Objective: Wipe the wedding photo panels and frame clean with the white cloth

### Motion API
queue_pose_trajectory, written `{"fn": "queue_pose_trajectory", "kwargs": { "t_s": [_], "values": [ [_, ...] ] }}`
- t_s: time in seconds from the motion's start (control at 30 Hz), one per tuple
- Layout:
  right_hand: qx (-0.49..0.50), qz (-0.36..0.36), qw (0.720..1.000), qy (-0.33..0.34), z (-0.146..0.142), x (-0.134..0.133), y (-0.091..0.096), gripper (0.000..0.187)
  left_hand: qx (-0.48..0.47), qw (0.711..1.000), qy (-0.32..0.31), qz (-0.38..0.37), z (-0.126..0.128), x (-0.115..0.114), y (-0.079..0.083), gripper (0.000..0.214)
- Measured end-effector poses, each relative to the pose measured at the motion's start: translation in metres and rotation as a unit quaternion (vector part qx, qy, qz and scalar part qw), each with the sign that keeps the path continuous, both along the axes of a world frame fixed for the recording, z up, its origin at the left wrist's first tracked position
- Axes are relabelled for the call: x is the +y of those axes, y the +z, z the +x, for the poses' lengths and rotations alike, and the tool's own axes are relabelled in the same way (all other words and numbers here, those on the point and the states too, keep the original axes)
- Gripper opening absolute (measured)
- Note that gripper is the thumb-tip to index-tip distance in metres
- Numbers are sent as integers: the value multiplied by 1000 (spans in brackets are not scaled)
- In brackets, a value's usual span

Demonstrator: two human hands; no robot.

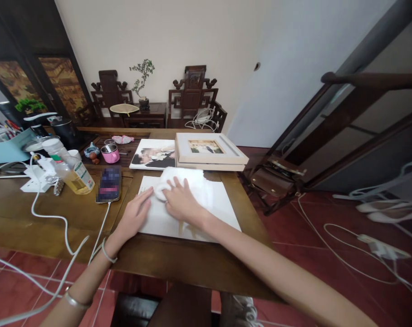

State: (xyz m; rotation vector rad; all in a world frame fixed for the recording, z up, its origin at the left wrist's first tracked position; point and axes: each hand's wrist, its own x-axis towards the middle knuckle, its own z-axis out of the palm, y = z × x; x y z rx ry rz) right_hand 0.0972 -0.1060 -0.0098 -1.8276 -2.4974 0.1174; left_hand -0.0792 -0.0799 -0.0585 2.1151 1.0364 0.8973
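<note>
A white flat canvas print (206, 213) lies on the wooden table (179, 263) in front of me. A white cloth (182, 179) rests on its far part. My right hand (180, 202) lies flat on the cloth and the print with its fingers spread, pressing the cloth down. My left hand (134, 215) rests with stretched fingers on the print's left edge. Behind the print sit a white framed photo (209, 152) on a stack and another flat photo print (153, 154).
A phone (109, 184) on a white cable lies left of the print, beside a plastic bottle (71, 170), a pink cup (110, 154) and a power strip (39, 175). Carved chairs (192, 97) stand behind. A stair rail (362, 104) and floor cables (372, 247) are at right.
</note>
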Motion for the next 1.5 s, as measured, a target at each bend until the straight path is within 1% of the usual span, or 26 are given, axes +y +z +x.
{"fn": "queue_pose_trajectory", "kwargs": {
  "t_s": [0.07, 0.13, 0.17, 0.23, 0.3, 0.33, 0.4, 0.47, 0.5, 0.57, 0.63, 0.73, 0.83, 0.93, 1.0, 1.03, 1.1, 1.23, 1.33, 1.4, 1.43, 1.5],
  "values": [
    [4, 3, 999, 36, -15, 1, -6, 43, -115, 991, 17, -65, -3, 4, 3, 45],
    [18, 22, 993, 118, -27, -11, -9, 38, -216, 970, 44, -101, -7, 7, 5, 47],
    [28, 36, 985, 165, -30, -21, -9, 36, -245, 962, 57, -104, -9, 9, 6, 49],
    [47, 52, 968, 243, -32, -44, -6, 33, -256, 959, 75, -93, -10, 9, 7, 51],
    [54, 29, 959, 277, -28, -67, 1, 31, -227, 967, 71, -90, -9, 6, 9, 51],
    [54, 10, 958, 281, -24, -77, 5, 31, -201, 974, 66, -84, -7, 4, 10, 51],
    [46, -32, 965, 258, -15, -90, 13, 34, -122, 990, 55, -42, -4, 0, 10, 48],
    [32, -63, 978, 198, -3, -90, 19, 37, -20, 999, 31, 24, -2, -2, 7, 44],
    [25, -72, 984, 162, 4, -85, 20, 38, 29, 998, 15, 54, -1, -2, 4, 43],
    [18, -74, 992, 100, 16, -66, 19, 40, 107, 989, -14, 100, -1, -2, -2, 41],
    [26, -58, 996, 68, 24, -39, 16, 42, 155, 979, -24, 129, -2, -2, -6, 40],
    [45, -23, 997, 59, 23, 4, 11, 42, 183, 972, -24, 148, -3, -1, -8, 40],
    [61, -12, 995, 79, 5, 37, 12, 38, 191, 969, -21, 155, -3, -1, -6, 39],
    [77, -20, 992, 100, -13, 54, 16, 33, 191, 969, -21, 157, -4, -1, -4, 37],
    [85, -27, 992, 93, -14, 58, 18, 32, 188, 969, -20, 157, -4, -1, -5, 37],
    [88, -31, 992, 84, -9, 58, 19, 32, 185, 970, -20, 155, -5, -1, -5, 37],
    [94, -42, 993, 62, 10, 53, 19, 32, 177, 973, -21, 149, -5, -1, -6, 38],
    [98, -51, 994, 20, 75, 34, 19, 30, 157, 979, -18, 130, -4, 1, -9, 35],
    [91, -45, 995, -18, 117, 12, 12, 28, 135, 982, -5, 132, -2, 3, -10, 32],
    [85, -36, 995, -43, 130, -8, 4, 28, 126, 981, 5, 145, 0, 3, -9, 30],
    [82, -28, 995, -49, 132, -20, -1, 29, 128, 980, 10, 154, 1, 2, -8, 30],
    [77, -18, 996, -40, 127, -49, -7, 32, 148, 974, 13, 170, 2, 0, -6, 33]
  ]
}}
